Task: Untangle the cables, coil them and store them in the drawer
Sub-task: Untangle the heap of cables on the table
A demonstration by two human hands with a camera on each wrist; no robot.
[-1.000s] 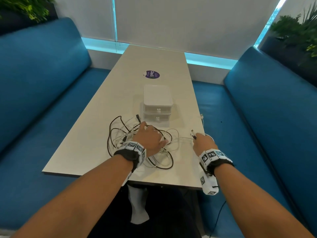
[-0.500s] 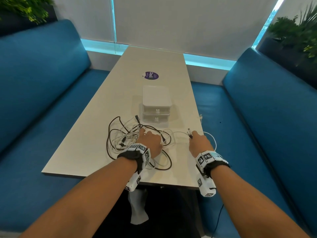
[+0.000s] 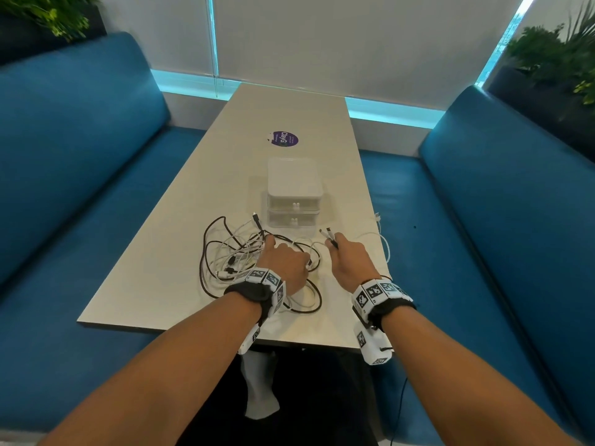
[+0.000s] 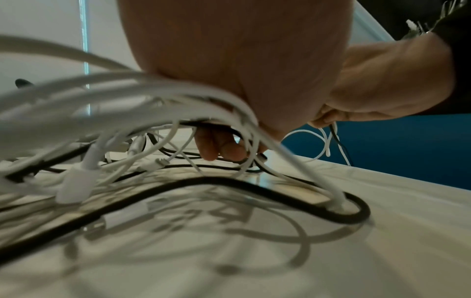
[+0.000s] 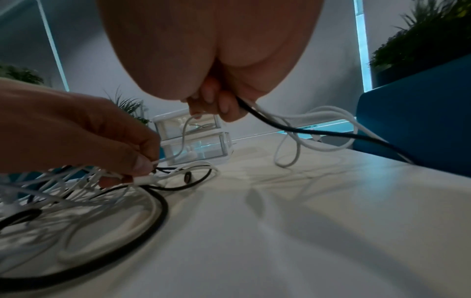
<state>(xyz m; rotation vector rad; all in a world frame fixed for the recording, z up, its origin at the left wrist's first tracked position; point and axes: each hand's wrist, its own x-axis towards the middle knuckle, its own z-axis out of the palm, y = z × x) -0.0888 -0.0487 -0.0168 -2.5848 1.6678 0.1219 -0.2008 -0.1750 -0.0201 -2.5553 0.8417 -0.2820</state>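
A tangle of white and black cables (image 3: 235, 255) lies on the near half of the table. My left hand (image 3: 283, 262) sits over its right side and pinches a white cable (image 5: 145, 178) in the heap. My right hand (image 3: 346, 255), just to the right, grips a black cable (image 5: 305, 131) and a white cable (image 5: 328, 149) near their plugs (image 3: 326, 235); both trail off toward the table's right edge. A small white two-drawer box (image 3: 294, 194) stands behind the tangle, both drawers closed.
The pale table (image 3: 154, 278) runs away from me between two blue benches (image 3: 70, 175). A purple round sticker (image 3: 285, 139) lies beyond the box. Another white plug (image 3: 378, 217) rests at the right edge. Plants stand in both far corners.
My right hand has moved left and forward toward the drawer box, carrying the two cable ends with it. My left hand has stayed on the tangle.
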